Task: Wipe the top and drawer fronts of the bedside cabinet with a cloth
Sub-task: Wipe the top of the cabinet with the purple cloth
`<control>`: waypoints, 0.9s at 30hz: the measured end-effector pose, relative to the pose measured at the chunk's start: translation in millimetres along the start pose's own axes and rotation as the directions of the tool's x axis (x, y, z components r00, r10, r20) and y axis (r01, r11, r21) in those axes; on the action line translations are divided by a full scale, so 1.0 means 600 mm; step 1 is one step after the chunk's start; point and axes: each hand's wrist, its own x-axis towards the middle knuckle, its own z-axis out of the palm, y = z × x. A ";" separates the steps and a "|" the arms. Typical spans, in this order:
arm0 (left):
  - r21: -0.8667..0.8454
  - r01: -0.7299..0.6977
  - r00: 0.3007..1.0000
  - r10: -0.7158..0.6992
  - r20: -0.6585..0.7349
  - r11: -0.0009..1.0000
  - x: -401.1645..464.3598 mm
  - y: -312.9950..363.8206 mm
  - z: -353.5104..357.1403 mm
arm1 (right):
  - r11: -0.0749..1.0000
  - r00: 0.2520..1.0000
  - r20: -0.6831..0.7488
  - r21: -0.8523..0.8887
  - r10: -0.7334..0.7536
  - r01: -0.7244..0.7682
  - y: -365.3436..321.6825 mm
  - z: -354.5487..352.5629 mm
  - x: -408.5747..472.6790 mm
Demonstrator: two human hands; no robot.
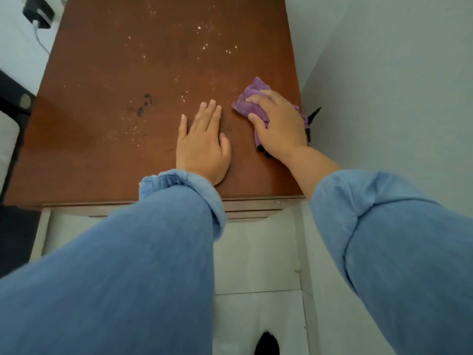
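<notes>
At the far left, a black charger [38, 12] with a white cable sits on the pale surface beside the bedside cabinet [107, 155], just off its back corner. The cabinet's brown top carries a scatter of pale specks across its middle and back, and a few dark smudges [144, 105] left of centre. The left hand [202, 147] lies flat and released on the top near the front edge, fingers together and pointing away, holding nothing; its blue denim sleeve [179, 190] is rolled at the wrist. Just to its right, apart from it, the right hand [279, 124] presses down on a bunched purple cloth [252, 99], fingers curled over it and grasping it, close to the cabinet's right edge beside the grey wall [396, 85].
</notes>
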 end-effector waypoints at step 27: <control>-0.069 -0.033 0.999 0.030 -0.044 0.997 0.051 -0.016 -0.027 | 0.842 0.910 -0.238 0.509 0.338 -0.180 -0.049 -0.061 -0.084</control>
